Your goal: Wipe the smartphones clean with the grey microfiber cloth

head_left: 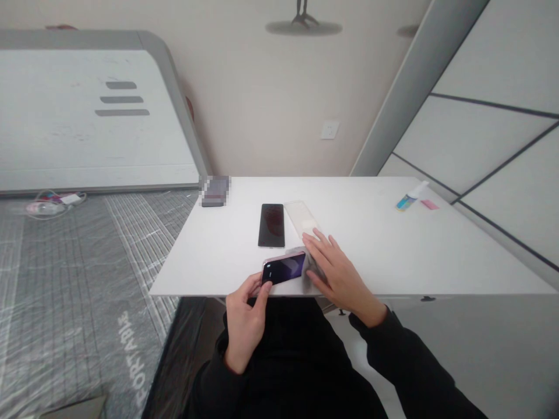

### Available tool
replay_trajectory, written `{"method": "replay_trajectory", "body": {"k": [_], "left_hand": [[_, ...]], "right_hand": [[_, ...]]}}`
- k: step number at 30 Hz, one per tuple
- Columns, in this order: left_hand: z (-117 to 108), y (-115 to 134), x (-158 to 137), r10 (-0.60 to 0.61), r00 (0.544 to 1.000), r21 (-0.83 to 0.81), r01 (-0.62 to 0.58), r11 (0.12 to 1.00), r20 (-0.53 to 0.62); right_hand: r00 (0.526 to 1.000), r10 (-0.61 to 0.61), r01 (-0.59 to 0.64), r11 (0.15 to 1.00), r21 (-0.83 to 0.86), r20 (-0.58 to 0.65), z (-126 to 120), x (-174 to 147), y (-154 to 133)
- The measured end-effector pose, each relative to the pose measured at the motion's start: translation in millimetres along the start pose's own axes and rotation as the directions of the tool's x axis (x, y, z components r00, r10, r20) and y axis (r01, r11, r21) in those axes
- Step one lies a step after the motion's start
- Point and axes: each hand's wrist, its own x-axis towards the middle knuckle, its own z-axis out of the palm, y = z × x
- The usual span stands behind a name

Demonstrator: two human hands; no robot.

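Note:
My left hand (247,314) pinches one end of a smartphone (283,269) near the front edge of the white table (209,262). The phone's screen is lit in purple and faces up toward me. A grey cloth (311,274) covers the phone's other end. My right hand (335,269) has that cloth between thumb and fingers, the fingers fairly straight; part of the cloth is hidden under the palm. Just beyond lies a second phone (271,226) with a dark screen. Beside it is a clear phone case (302,217), close to my right fingertips.
At the table's far left corner sits a dark, pixelated object (215,191). Toward the right are a small spray bottle (410,196) lying on its side and a pink piece (430,205). A whiteboard (96,139) and a plastic-covered floor (70,291) are on the left.

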Motion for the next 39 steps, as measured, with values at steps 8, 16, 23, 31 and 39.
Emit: {"method": "replay_trajectory", "body": {"k": [8,16,23,31,39], "left_hand": [[0,6,0,-0.190,0.976,-0.257,0.212,0.943,0.109],[-3,12,1,-0.197,0.943,-0.345,0.286,0.894,0.269],[-3,9,-5,-0.253,0.878,-0.318,0.395,0.862,0.407],[4,9,-4,-0.312,0.728,-0.427,0.634,0.645,0.610],[16,9,-15,-0.288,0.759,-0.347,0.554,0.757,0.584]], "right_hand": [[0.991,-0.051,0.029,0.985,-0.170,-0.123,2,3,-5],[0.999,0.019,-0.022,0.997,0.073,0.036,-8,3,-4],[0.996,0.038,-0.051,0.984,0.168,0.081,-9,1,-7],[0.987,-0.137,0.127,0.986,0.107,0.089,-10,2,-18],[0.961,-0.220,0.207,0.974,0.093,0.168,-21,6,-55]]}}
